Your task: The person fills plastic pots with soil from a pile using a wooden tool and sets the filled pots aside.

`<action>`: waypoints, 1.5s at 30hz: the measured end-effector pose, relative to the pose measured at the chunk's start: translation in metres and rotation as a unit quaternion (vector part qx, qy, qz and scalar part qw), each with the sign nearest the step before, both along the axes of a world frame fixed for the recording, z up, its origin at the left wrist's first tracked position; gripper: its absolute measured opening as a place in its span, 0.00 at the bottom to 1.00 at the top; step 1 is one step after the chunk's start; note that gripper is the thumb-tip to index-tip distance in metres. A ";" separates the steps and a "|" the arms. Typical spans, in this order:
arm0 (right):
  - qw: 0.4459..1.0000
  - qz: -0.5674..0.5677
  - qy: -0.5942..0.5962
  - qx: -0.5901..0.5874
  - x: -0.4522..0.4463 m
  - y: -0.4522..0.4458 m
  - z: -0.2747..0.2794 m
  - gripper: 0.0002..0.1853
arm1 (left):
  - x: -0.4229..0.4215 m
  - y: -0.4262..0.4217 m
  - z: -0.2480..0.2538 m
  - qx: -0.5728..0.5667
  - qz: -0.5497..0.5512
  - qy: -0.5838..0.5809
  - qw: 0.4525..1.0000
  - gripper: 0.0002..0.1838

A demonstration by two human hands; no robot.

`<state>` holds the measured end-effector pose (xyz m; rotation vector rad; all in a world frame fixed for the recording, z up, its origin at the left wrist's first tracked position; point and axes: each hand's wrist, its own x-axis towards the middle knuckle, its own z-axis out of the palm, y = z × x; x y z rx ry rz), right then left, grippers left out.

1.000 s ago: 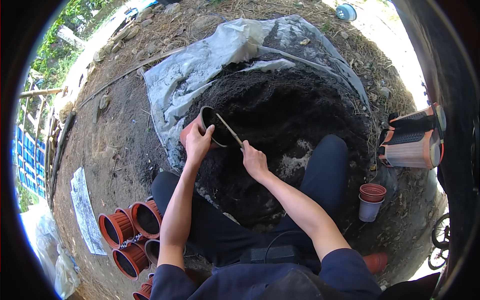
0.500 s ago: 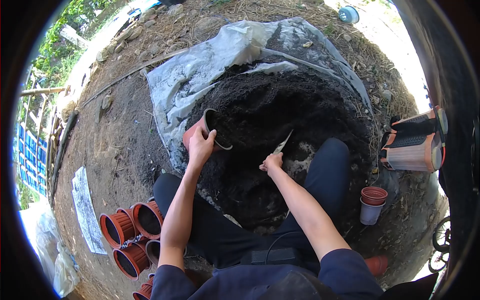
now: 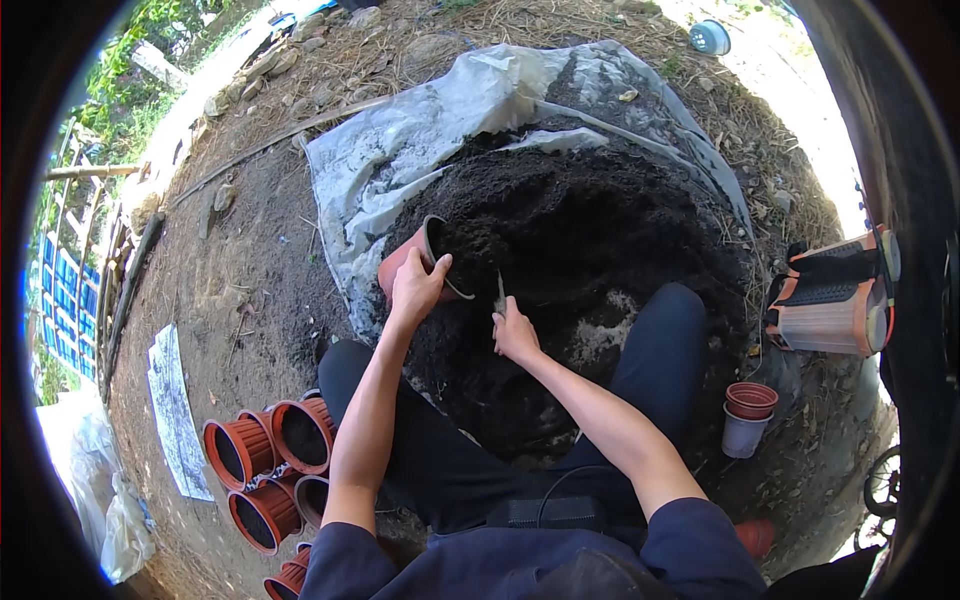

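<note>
The left hand [image 3: 418,285] grips the pot [image 3: 400,262] by its side, and the right hand [image 3: 515,332] is wrapped around a small tool [image 3: 501,292]. The pot is tipped, its mouth facing the soil [image 3: 610,205]. If the left grip gets loose, the pot could slip and spill whatever is in it. A swing too near could make the tool poke the left hand. I can't tell how full the pot is. Down at the left, red pots [image 3: 259,442] hold dark soil. At the right, a small pot [image 3: 751,402] sits in a pale one [image 3: 742,438].
</note>
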<state>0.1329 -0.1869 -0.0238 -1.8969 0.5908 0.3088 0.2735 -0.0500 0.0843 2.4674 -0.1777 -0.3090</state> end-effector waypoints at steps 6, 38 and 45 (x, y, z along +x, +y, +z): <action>0.942 0.120 -0.174 -0.260 0.014 -0.006 0.029 0.09 | 0.004 0.004 0.002 -0.032 -0.012 0.069 0.997 0.29; 0.983 0.049 -0.055 -0.167 0.014 -0.016 0.015 0.13 | -0.001 0.009 0.008 -0.099 -0.041 0.045 0.993 0.28; 0.918 0.152 -0.217 -0.296 0.013 -0.031 0.022 0.10 | -0.003 0.009 0.008 -0.141 -0.018 0.079 0.987 0.25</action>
